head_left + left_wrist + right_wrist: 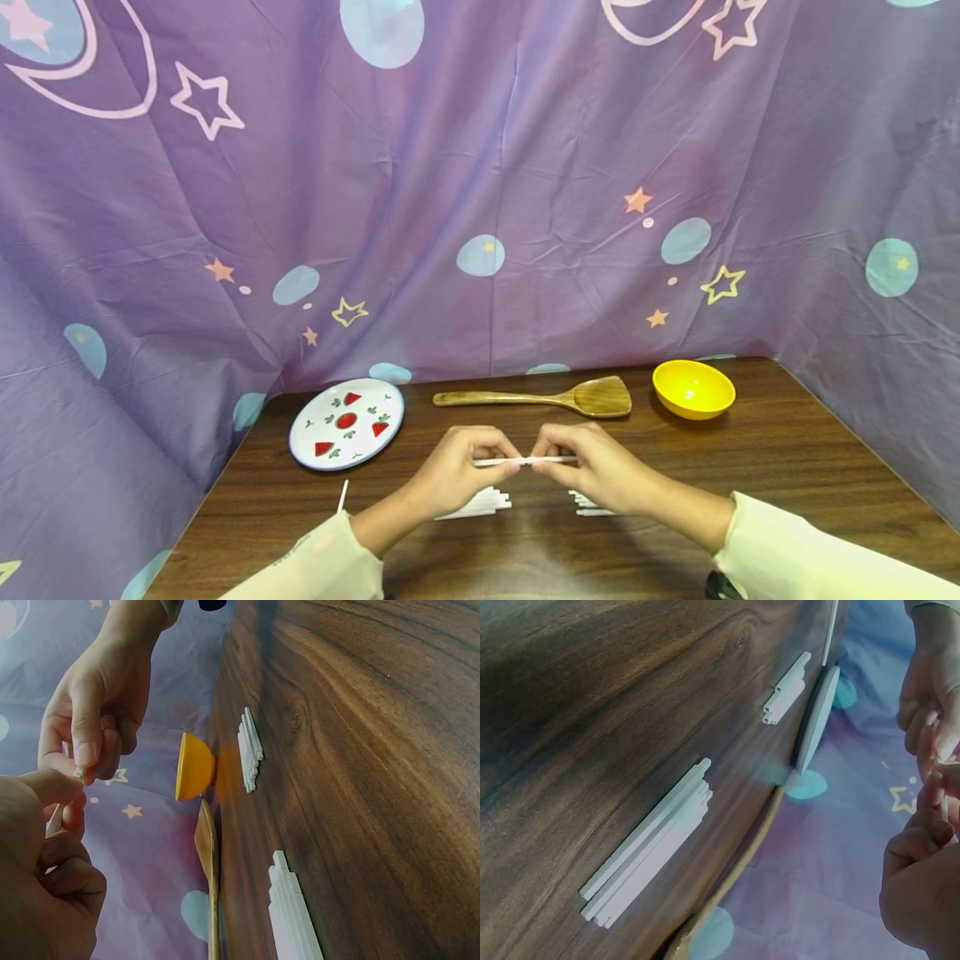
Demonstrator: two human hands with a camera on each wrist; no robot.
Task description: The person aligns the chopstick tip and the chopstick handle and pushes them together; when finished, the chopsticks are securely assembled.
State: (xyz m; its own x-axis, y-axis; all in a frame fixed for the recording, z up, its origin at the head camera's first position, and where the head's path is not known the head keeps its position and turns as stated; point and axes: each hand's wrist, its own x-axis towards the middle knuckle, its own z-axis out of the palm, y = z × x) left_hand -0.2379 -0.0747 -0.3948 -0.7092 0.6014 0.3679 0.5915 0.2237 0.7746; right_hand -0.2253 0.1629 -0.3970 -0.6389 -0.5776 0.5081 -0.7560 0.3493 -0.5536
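In the head view my left hand (461, 471) and right hand (596, 467) meet over the middle of the table. The left pinches a thin white stick (491, 462) between thumb and fingers. Pinched in the right is another white length (557, 458), in line with the first. Their inner ends come together at a small white joint (527, 460) between the fingertips; whether they are locked together I cannot tell. Below the left hand lies a bundle of white sticks (483, 503), and a second bundle (592, 505) lies by the right hand, partly hidden by it.
A single white stick (342, 495) lies near the left sleeve. Behind it is a white plate (315, 425) with watermelon pictures. A wooden spatula (510, 398) lies along the back, with a yellow bowl (693, 390) to its right. Purple cloth (420, 250) hangs behind the table.
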